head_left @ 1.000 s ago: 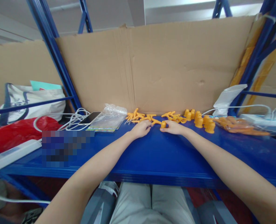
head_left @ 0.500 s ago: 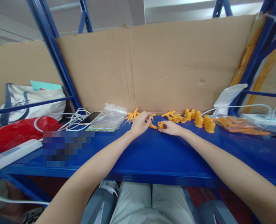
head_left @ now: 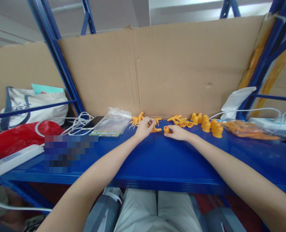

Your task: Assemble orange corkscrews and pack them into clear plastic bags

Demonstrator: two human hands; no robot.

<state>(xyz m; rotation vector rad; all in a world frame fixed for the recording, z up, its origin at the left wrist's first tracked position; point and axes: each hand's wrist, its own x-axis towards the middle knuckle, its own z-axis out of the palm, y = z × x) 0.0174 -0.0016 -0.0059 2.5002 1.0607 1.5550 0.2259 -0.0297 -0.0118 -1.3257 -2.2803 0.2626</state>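
Though part-hidden — orange cup between right fingers

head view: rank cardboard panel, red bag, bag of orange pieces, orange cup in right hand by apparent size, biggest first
1. Cardboard panel
2. Red bag
3. Bag of orange pieces
4. Orange cup in the right hand, clearly smallest
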